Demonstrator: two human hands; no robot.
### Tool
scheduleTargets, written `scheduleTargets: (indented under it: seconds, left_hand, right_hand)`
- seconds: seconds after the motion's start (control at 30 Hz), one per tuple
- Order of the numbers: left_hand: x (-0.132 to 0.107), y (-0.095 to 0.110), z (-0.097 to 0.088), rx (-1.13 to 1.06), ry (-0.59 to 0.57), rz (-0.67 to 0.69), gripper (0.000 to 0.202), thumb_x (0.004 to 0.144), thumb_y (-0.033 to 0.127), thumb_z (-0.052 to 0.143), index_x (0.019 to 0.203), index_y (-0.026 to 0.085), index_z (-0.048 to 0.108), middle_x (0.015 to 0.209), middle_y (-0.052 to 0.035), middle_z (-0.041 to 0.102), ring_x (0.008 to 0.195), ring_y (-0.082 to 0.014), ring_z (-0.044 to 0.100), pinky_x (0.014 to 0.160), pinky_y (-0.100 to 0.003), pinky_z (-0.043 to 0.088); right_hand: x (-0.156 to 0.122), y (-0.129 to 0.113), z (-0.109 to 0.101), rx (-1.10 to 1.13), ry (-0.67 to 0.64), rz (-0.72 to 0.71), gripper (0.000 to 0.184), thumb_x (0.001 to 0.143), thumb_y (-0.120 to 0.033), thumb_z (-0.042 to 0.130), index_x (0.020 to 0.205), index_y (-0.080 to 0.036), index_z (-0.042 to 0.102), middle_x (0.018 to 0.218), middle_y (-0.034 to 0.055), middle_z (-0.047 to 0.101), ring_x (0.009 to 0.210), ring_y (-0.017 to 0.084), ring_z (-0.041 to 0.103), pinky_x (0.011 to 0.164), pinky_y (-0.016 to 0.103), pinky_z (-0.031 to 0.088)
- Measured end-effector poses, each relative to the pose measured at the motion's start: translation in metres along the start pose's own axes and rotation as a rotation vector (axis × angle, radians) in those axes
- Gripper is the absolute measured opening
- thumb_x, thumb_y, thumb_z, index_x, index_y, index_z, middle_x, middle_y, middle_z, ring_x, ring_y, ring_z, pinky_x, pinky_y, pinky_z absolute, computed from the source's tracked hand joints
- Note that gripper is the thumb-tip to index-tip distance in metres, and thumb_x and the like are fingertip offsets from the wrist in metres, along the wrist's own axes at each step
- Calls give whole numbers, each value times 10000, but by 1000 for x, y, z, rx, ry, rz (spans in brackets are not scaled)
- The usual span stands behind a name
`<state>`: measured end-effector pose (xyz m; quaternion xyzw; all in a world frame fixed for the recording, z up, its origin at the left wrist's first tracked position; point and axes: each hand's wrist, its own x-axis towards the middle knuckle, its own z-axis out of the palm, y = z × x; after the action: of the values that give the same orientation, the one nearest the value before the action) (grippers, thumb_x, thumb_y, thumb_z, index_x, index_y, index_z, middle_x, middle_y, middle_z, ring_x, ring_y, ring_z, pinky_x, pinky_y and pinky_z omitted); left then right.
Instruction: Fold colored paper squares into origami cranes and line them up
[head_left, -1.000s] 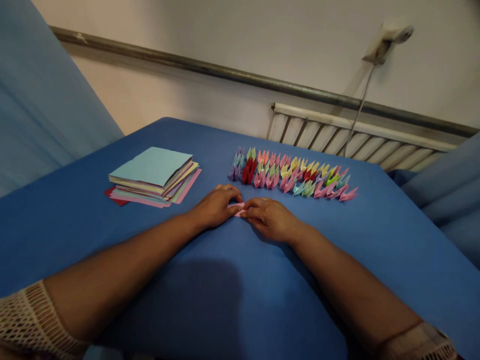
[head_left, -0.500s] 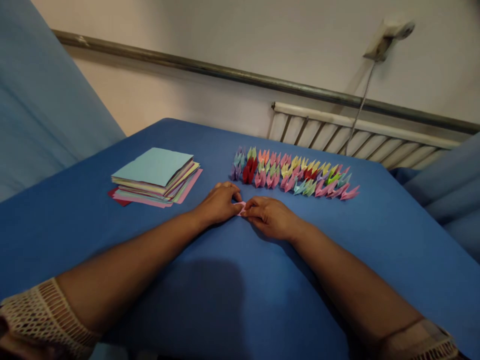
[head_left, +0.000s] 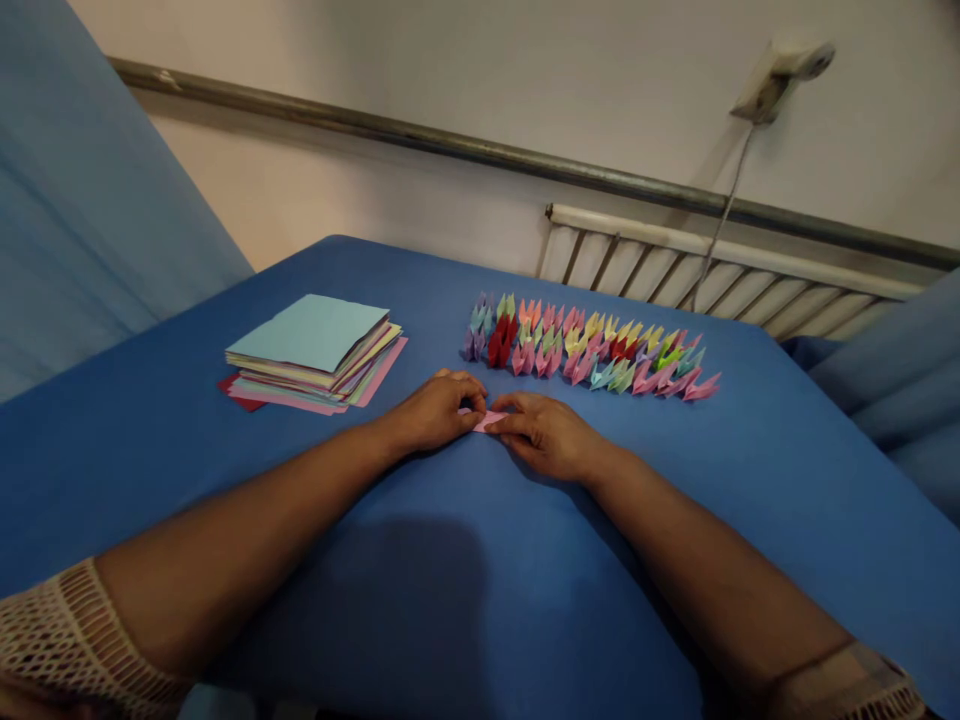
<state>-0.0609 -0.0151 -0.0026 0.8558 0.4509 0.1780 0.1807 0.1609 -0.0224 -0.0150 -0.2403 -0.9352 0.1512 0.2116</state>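
A small folded piece of pink origami paper (head_left: 487, 421) lies on the blue table between my two hands. My left hand (head_left: 444, 408) has its fingers curled and pinched on the left end of the paper. From the other side, my right hand (head_left: 541, 432) presses thumb and fingertips on the right end. The fingers cover much of the paper, so its exact shape is hidden. Just beyond the hands stand rows of folded paper cranes (head_left: 587, 345) in pink, red, yellow, green, blue and purple.
Left of my hands sits a stack of square coloured paper (head_left: 311, 335), light blue on top. The blue table (head_left: 405, 620) ends near a wall with a metal rail (head_left: 450, 145) and a radiator (head_left: 675, 255). Blue curtains (head_left: 97, 180) hang at both sides.
My left hand has shifted slightly left along the paper, and a little more pink shows between the hands. The right hand has barely moved.
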Motion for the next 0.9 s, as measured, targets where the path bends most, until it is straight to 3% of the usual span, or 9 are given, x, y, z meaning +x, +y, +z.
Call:
scheduleTargets:
  seconds: [0.13,0.33,0.57,0.9]
  left_hand:
    - [-2,0,-5,24,-17,2,93,790,177,603,839,191,681,991,-26,691,971,-188,591,935,-341,393]
    - [-5,2,-11,-55,-120,111,149,873,292,597,944,206,695,882,-6,697,872,-160,600,843,-279,415]
    - [-9,3,-17,81,-165,243,140,910,287,570,962,225,684,879,1,703,818,-149,614,888,-298,392]
    - [-11,17,-21,180,-153,184,171,908,250,532,965,228,692,950,-16,707,889,-168,623,870,-292,422]
  right_hand:
    - [1,-3,-3,-47,-41,0,284,939,-215,511,1174,-235,669,1210,84,636,1048,197,610,902,361,490]
    - [2,-6,-4,-77,-38,-7,285,968,-246,473,1179,-241,665,1176,75,657,1039,190,614,890,345,486]
    - [2,1,5,-67,22,7,241,966,-249,500,1117,-228,686,1122,66,679,1009,172,623,894,324,488]
    - [2,4,8,-52,53,9,219,961,-210,496,1089,-197,673,1083,85,691,1008,181,628,888,344,497]
